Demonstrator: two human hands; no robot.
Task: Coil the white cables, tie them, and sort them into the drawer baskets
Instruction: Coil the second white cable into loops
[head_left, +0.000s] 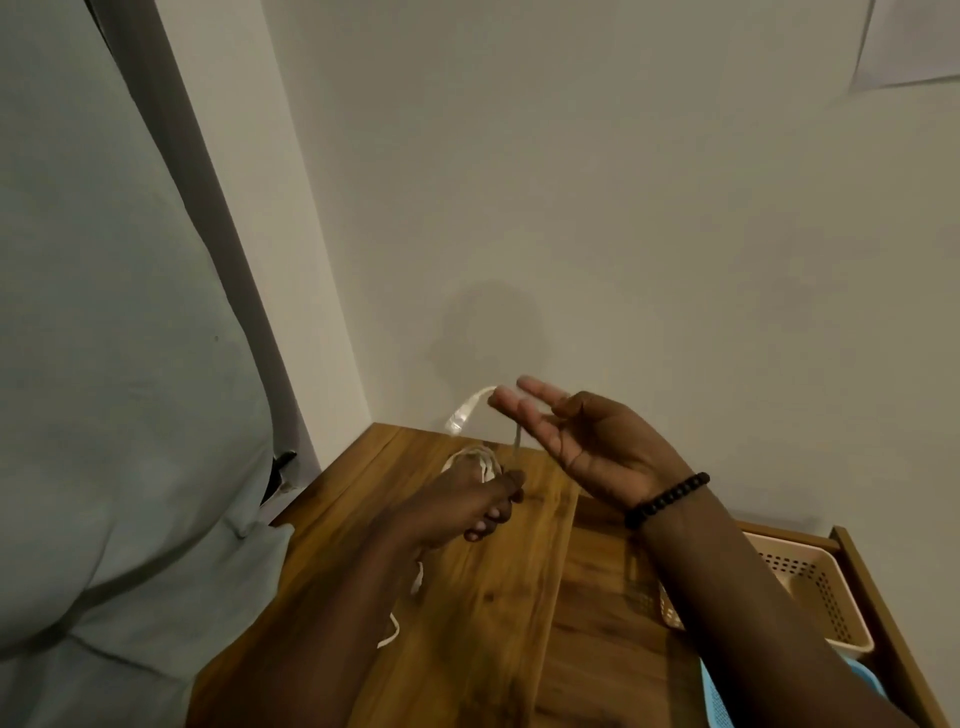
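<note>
My left hand (467, 499) is closed around a bundle of white cable (475, 457) just above the wooden top (467, 623). Loose cable hangs down below that hand and trails across the wood. My right hand (582, 441) is raised to the right of it, palm up and fingers spread. A thin blurred strand runs from my left fingers up to my right fingertips, and the cable's white plug end (467, 413) sticks out beyond them. Whether the right fingers pinch the strand is unclear. A dark bead bracelet circles my right wrist.
An open drawer at the right holds a beige perforated basket (826, 592) and, nearer me, a blue basket (714, 691), partly hidden by my right arm. A pale wall stands right behind the top. A light green cushion-like surface (104, 364) fills the left.
</note>
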